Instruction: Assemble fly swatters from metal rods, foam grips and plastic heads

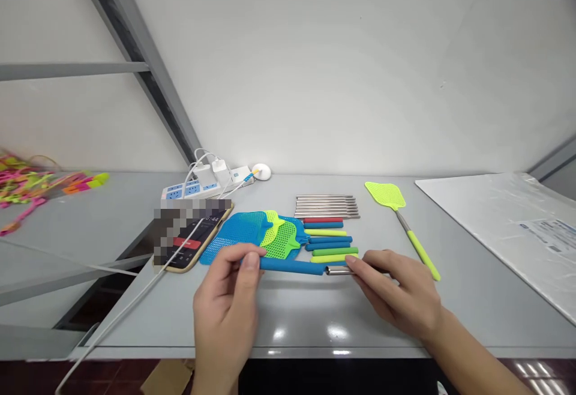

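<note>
My left hand (236, 293) is closed around the left end of a blue handle sleeve (292, 265), held level above the table. Between thumb and fingers of my right hand (391, 287) is a shiny metal rod (337, 270), its end at the sleeve's right end; I cannot tell whether it is inside. Behind lie several coloured handle sleeves (330, 239) in blue, green, yellow and red. Beside them is an overlapping pile of blue and green fly swatter heads (243, 232). A row of metal rods (326, 206) lies farther back.
A whole yellow-green fly swatter (416, 242) lies right of the rods. Plastic-wrapped white board (499, 227) covers the right side. At left are a phone (198, 236), a power strip (193, 188) with chargers, and a white cable (135, 299) crossing the table edge.
</note>
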`<state>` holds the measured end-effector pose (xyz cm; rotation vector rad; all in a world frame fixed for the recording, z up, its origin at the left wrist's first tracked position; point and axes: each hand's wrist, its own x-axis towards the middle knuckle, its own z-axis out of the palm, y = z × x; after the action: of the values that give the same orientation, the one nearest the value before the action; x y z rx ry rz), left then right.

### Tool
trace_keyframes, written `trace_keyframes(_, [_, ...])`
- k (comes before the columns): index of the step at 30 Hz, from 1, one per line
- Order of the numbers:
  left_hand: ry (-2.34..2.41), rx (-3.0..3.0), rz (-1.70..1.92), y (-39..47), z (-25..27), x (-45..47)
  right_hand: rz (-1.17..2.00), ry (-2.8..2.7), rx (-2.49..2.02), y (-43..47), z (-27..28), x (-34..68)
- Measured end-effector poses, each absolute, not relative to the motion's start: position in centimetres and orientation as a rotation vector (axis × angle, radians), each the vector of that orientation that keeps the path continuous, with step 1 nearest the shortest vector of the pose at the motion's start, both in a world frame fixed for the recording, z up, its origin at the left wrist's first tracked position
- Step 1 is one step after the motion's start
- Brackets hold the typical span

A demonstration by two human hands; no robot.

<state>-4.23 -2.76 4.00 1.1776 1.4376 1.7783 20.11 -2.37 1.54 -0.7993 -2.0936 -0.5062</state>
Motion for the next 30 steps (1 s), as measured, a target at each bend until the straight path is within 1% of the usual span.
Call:
trace_keyframes(4, [1.277,1.042,1.813,-4.4,2.1,-2.6,-0.487,-2.138,-0.785,-2.7,1.1,20.3])
trace_keyframes(8, [1.263,1.126,1.725,-5.7,1.0,-2.7,-0.507,-2.202,-0.697,-3.1,0.9,20.4])
trace_keyframes(10, [1.294,1.258,1.617,-6.0,0.7,-3.1,-0.53,-2.21,-0.64,-3.4,1.0,20.2])
trace_keyframes(14, [1.331,1.538,1.287,-6.4,0.5,-3.5,-0.508,-2.253,-0.586,-4.1,1.5,19.2])
trace_keyframes(16, [1.333,1.527,1.3,-6.5,0.5,-3.5,-0.498,-2.252,-0.63,-4.0,1.6,19.0])
trace_keyframes(21, [1.332,1.31,1.532,-5.9,0.1,-4.0,-0.521,-2.188,-0.841,-3.0,1.4,19.8])
trace_keyframes(24, [1.375,1.322,1.556,-5.6,0.1,-4.9,-0.545,-2.178,-0.907,-2.7,1.3,20.1])
trace_keyframes(26, [1.405,1.447,1.458,-5.6,0.4,-5.5,-0.547,-2.223,-0.9,-2.9,1.3,19.9])
trace_keyframes(30, [1.273,1.753,0.964,-6.2,1.6,-5.8,-0.508,-2.386,-0.838,-4.0,1.4,18.7])
